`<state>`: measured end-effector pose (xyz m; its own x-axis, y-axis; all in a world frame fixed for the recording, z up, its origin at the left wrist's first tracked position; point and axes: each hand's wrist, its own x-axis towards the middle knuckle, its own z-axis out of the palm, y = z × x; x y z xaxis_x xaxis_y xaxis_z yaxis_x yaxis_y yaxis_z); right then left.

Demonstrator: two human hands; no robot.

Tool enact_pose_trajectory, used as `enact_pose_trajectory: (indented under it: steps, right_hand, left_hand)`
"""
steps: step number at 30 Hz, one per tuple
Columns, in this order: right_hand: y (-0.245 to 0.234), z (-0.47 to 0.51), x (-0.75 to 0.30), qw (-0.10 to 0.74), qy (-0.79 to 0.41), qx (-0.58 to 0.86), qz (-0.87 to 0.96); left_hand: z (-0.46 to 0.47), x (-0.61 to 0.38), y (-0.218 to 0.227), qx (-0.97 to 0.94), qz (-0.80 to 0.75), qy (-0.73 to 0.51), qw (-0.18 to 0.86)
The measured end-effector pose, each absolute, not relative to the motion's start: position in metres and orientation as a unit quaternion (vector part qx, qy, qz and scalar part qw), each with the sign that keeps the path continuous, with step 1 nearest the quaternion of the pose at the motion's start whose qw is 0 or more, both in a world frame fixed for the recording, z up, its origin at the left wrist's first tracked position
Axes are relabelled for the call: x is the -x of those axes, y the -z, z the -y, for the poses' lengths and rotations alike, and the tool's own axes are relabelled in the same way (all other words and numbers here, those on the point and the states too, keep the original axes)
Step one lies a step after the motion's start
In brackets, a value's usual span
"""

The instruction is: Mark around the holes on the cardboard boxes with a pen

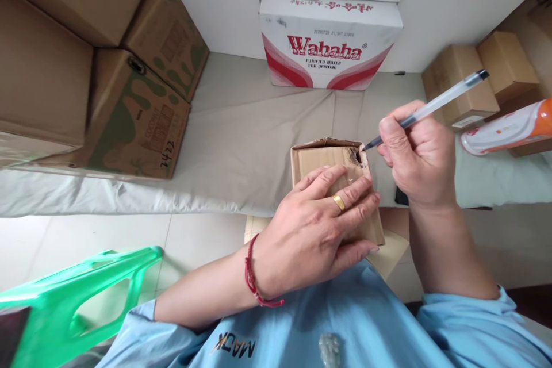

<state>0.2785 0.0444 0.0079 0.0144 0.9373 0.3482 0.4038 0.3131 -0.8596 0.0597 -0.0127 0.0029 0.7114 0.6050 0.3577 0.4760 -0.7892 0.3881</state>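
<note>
A small brown cardboard box (pixel 324 159) rests on my lap, its top right corner torn and darkened. My left hand (pixel 317 230) lies flat on top of it, fingers stretched out, a gold ring on one finger and a red cord on the wrist. My right hand (pixel 416 152) is closed around a clear pen (pixel 440 100), whose tip touches the torn corner of the box.
A white Wahaha water carton (pixel 330 40) stands ahead on a grey cloth-covered surface (pixel 241 132). Stacked brown cartons (pixel 129 109) fill the left; smaller brown boxes (pixel 461 83) and an orange-and-white bottle (pixel 509 129) lie at the right. A green plastic stool (pixel 77 293) is at lower left.
</note>
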Motion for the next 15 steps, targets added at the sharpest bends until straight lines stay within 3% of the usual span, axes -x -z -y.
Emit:
enact_pose_trajectory:
  steps: [8,15]
  right_hand:
    - [-0.0187,-0.0419,-0.2758,0.425,-0.283,0.514,0.690]
    - [-0.0186,-0.0446,-0.2778,0.418,-0.203,0.504,0.729]
  left_hand:
    - [0.0121,-0.0608,-0.0029,-0.913,-0.292,-0.252,0.132]
    - [0.0119,-0.0607,-0.0031,-0.916,-0.292,-0.246,0.128]
